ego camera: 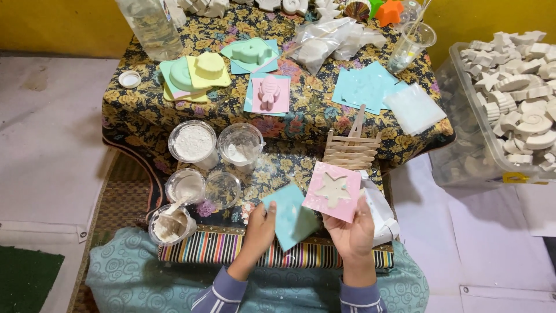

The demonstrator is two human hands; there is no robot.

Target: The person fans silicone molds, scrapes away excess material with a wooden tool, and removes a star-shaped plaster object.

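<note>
My left hand grips the lower left edge of a flat teal square mould, tilted above my lap. My right hand holds a pink square mould whose star-shaped hollow is filled with white plaster. The two moulds sit side by side, the pink one overlapping the teal one's right edge. Just beyond them lies a small rack of wooden sticks.
Clear cups of white powder and paste stand at the left on the floral cloth. Further back lie coloured moulds, teal sheets, a plastic bag and a bottle. A clear bin of white plaster shapes sits at the right.
</note>
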